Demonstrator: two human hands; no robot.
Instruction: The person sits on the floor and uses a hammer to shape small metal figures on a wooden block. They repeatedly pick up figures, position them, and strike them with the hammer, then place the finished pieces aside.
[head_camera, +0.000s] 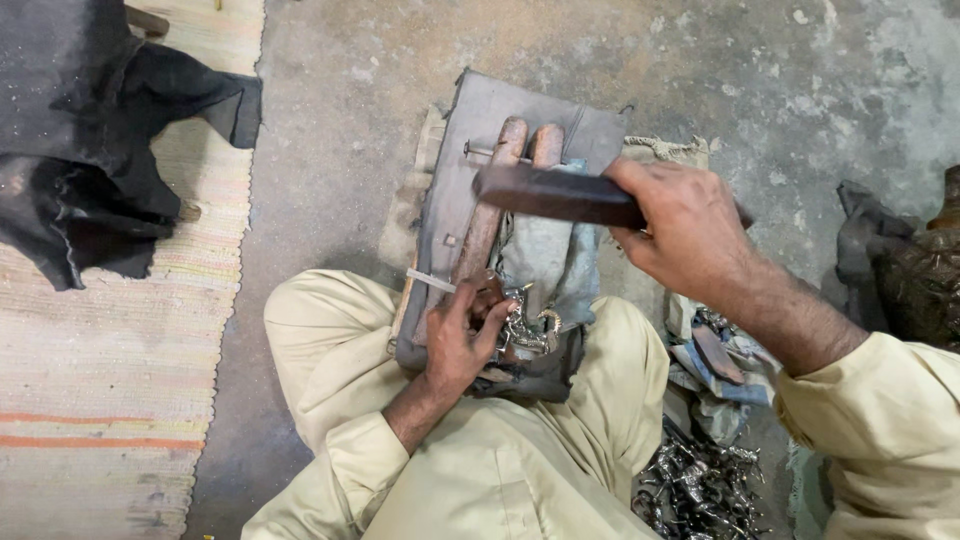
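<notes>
I sit on the floor with a worn wooden work block (470, 180) between my knees. My left hand (458, 340) grips a thin metal punch (430, 281) and presses against a small shiny metal casting (525, 325) lying on the block. My right hand (685, 230) is raised above it, closed around a dark flat wooden mallet (560, 193) held sideways. Two rusty iron bars (500, 190) lie lengthwise on the block under the mallet.
A heap of several shiny metal castings (700, 485) lies on the floor by my right knee. A dark cloth (90, 130) rests on a striped woven mat (100, 370) at left. A dark bundle (905, 270) sits at the right edge. Bare concrete floor (760, 70) lies beyond.
</notes>
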